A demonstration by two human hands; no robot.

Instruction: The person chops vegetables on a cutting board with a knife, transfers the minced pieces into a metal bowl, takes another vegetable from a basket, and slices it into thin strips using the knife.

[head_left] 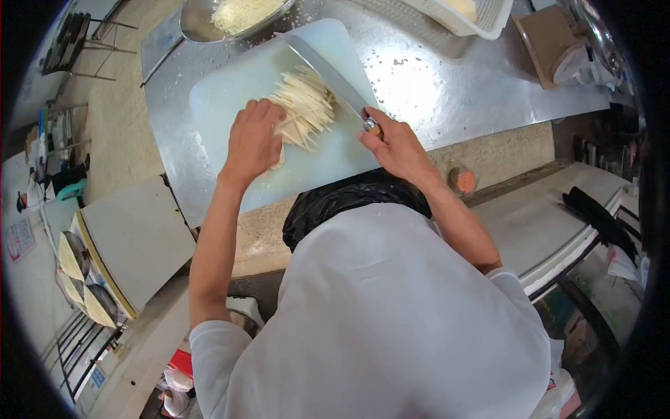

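A large kitchen knife (326, 72) with a wooden handle and metal collar is in my right hand (399, 148), fingers wrapped round the handle. Its broad blade slants up and left over the cutting board (230, 91), beside a pile of pale, thin-cut vegetable strips (305, 105). My left hand (255, 140) lies at the left end of the pile, fingers curled over and pressing the pale pieces. A pale slice shows by its thumb, partly hidden. I cannot tell which vegetable it is.
A metal bowl (202, 26) of finely chopped pale bits stands at the far edge of the metal table (447, 119). A white plastic basket (481, 24) is at the back right, near a brown box (541, 45). Small scraps dot the tabletop. Black plastic (356, 199) hangs at my waist.
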